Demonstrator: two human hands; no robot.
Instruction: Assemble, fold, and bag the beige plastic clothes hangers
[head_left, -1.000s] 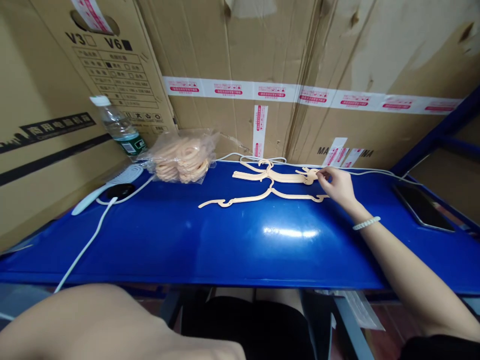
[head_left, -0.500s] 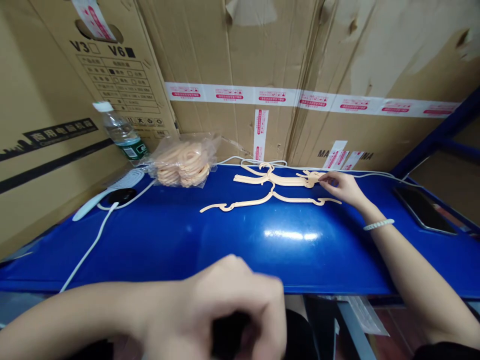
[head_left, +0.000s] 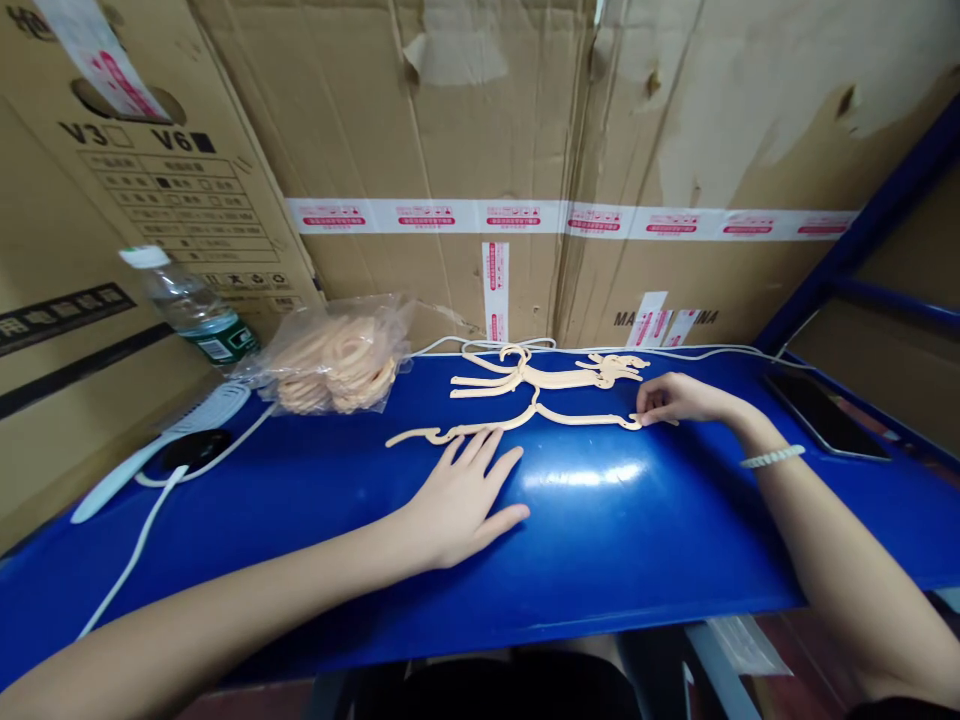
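Note:
A cream plastic hanger lies flat on the blue table, with a small stack of like hangers just behind it. My left hand rests open on the table, fingers stretched toward the left half of the near hanger, fingertips almost touching it. My right hand has its fingers curled and pinched on the right end of that same hanger. A white bead bracelet circles my right wrist.
A clear bag of cream rings sits at the back left beside a water bottle. A white cable and handheld device lie at the left. A dark phone rests at the right. Cardboard boxes wall the back.
My left hand rose from below the table edge and now lies flat near the front hanger. My right hand shifted from the rear stack down to the front hanger's right end.

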